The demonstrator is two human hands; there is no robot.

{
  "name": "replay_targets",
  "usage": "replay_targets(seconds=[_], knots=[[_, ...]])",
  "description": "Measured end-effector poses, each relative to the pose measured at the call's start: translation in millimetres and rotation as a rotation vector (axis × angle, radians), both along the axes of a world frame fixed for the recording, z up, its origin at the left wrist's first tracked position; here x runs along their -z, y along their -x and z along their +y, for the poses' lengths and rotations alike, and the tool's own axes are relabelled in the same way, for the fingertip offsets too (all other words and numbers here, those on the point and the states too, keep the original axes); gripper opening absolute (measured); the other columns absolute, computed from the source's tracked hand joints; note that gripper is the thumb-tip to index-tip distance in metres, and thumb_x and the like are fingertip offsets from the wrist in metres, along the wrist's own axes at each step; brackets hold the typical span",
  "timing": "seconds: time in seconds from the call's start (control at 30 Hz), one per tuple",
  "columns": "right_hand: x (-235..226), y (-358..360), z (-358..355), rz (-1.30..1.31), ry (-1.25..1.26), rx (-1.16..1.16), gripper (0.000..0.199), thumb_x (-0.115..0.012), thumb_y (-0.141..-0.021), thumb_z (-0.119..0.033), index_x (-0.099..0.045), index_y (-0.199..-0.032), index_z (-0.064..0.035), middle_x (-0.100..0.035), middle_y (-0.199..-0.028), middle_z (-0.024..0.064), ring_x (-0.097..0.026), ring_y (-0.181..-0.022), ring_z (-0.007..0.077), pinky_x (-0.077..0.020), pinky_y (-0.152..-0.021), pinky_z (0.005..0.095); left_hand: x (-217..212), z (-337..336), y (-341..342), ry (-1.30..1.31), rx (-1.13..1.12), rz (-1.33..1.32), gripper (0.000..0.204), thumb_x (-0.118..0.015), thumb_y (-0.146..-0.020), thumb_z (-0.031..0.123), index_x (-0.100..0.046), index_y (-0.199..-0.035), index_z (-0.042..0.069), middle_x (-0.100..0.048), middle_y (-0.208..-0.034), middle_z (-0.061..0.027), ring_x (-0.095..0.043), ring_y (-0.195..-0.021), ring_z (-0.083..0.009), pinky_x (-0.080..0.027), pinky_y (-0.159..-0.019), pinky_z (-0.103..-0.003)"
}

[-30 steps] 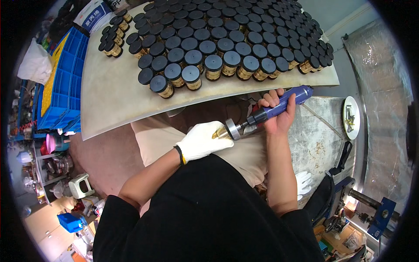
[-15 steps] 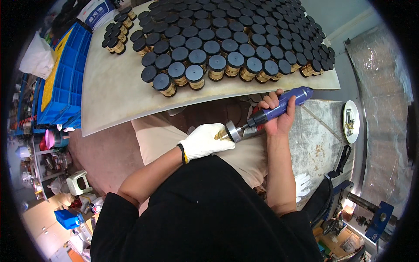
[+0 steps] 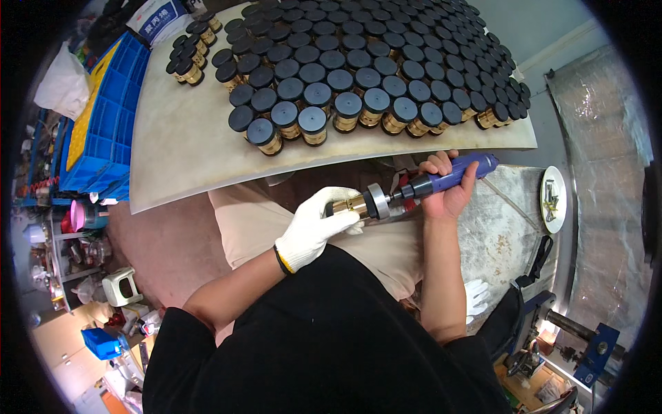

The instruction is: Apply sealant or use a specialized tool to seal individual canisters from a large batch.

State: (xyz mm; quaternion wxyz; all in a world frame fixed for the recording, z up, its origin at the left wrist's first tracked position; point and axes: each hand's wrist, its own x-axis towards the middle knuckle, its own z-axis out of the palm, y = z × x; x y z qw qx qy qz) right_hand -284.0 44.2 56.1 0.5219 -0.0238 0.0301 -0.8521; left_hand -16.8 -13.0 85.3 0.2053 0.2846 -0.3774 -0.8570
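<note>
My left hand (image 3: 308, 231), in a white knit glove, is closed around a brass cylinder (image 3: 354, 205) with a dark end cap, held over my lap. A round grey metal socket (image 3: 377, 201) sits against the cylinder's right end. That socket is on the tip of a purple power screwdriver (image 3: 452, 176), which my bare right hand (image 3: 448, 199) grips by its body. Whether the cylinder's right end lies inside the socket is hard to see. Beyond my hands, many black-capped brass cylinders (image 3: 348, 105) stand upright in close rows on the pale table (image 3: 186, 155).
Blue crates (image 3: 103, 148) are stacked left of the table. At right, a grey worn surface (image 3: 503, 221) bears a white plate (image 3: 545, 222) with small metal parts and a white glove (image 3: 476, 298). A white stool (image 3: 123, 288) stands on the floor at left.
My left hand has shifted back toward the cylinder's left end, baring more brass. The socket and screwdriver have moved slightly to the right. My right hand keeps its grip.
</note>
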Motion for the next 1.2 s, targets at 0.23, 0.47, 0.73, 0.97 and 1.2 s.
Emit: replay_targets(seconds=[0.23,0.47,0.73,0.97,1.2], knots=[[4,1,0,0.115,-0.030,0.012,0.035,-0.063,-0.099,-0.042,-0.053,-0.102,-0.0080,-0.041,-0.079,0.0014,-0.042,-0.075,0.0157,-0.0419,-0.078,0.0346,9,0,5,0.202,-0.005,-0.091,0.042,-0.072,-0.094,0.012,-0.055,-0.130,-0.002,-0.066,-0.113,-0.0121,-0.068,-0.094,-0.0165,-0.057,-0.085,-0.030],[2,-6,-9,0.105,-0.064,0.003,0.034,-0.061,-0.100,-0.042,-0.054,-0.102,-0.0089,-0.041,-0.079,0.0017,-0.040,-0.073,0.0156,-0.0404,-0.076,0.0344,8,-2,1,0.173,-0.033,-0.085,0.043,-0.072,-0.094,0.011,-0.054,-0.130,-0.002,-0.066,-0.114,-0.0120,-0.068,-0.096,-0.0179,-0.056,-0.086,-0.032],[1,7,7,0.087,0.002,-0.026,0.035,-0.061,-0.100,-0.040,-0.051,-0.107,-0.0068,-0.038,-0.080,0.0022,-0.038,-0.072,0.0158,-0.0372,-0.072,0.0321,-8,-17,-28,0.272,0.077,-0.164,0.041,-0.074,-0.093,0.019,-0.057,-0.126,0.000,-0.068,-0.109,-0.0106,-0.066,-0.091,-0.0170,-0.056,-0.083,-0.033],[1,0,1,0.175,-0.028,0.013,0.036,-0.058,-0.102,-0.039,-0.052,-0.109,-0.0047,-0.037,-0.078,0.0025,-0.038,-0.072,0.0163,-0.0385,-0.073,0.0327,-50,-124,-123,1.271,-0.355,-1.086,0.046,-0.075,-0.079,0.029,-0.062,-0.114,0.004,-0.068,-0.097,-0.0190,-0.068,-0.092,-0.0335,-0.054,-0.086,-0.040],[-2,-9,-6,0.224,-0.065,0.030,0.035,-0.057,-0.103,-0.038,-0.049,-0.111,-0.0046,-0.037,-0.079,0.0024,-0.038,-0.073,0.0159,-0.0402,-0.074,0.0323,-21,-320,-181,1.161,-0.671,-1.203,0.064,-0.077,-0.075,0.033,-0.057,-0.128,0.001,-0.069,-0.113,-0.0237,-0.066,-0.106,-0.0390,-0.051,-0.096,-0.043]])
